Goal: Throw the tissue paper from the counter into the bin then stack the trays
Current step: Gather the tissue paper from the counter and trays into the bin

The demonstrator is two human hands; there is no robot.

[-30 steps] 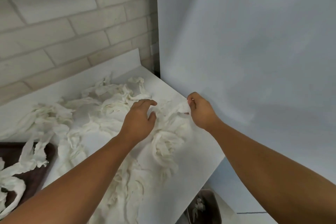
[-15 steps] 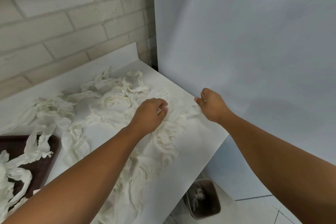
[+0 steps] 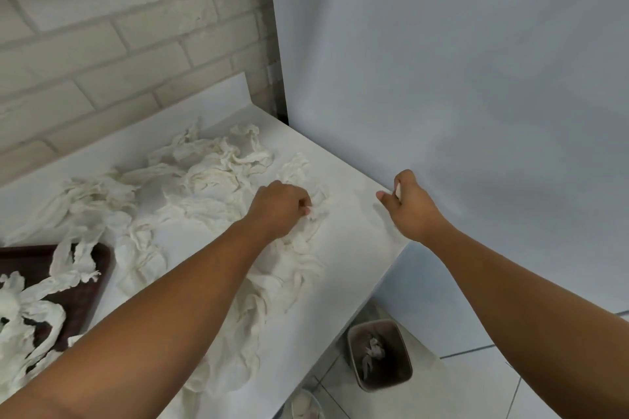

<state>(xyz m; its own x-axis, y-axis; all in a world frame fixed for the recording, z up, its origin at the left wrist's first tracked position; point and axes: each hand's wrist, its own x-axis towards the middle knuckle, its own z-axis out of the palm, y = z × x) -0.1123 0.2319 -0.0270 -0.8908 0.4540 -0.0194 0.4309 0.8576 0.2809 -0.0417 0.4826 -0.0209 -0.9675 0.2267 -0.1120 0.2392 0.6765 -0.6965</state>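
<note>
Reaching across the white counter [image 3: 357, 241], the left hand [image 3: 279, 207] curls its fingers round a bunch of the tissue paper [image 3: 211, 180] strewn over the surface. The right hand [image 3: 412, 211], by the counter's right edge, pinches a small white scrap [image 3: 397, 192] between thumb and fingers. More tissue lies on a dark brown tray [image 3: 102, 257] at the left. A bin [image 3: 384, 385] stands on the floor below, tissue inside.

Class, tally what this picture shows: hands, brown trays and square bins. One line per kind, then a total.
Hands: 2 (left hand, right hand, both gripping tissue paper)
Brown trays: 1
Square bins: 1
Total: 4
</note>
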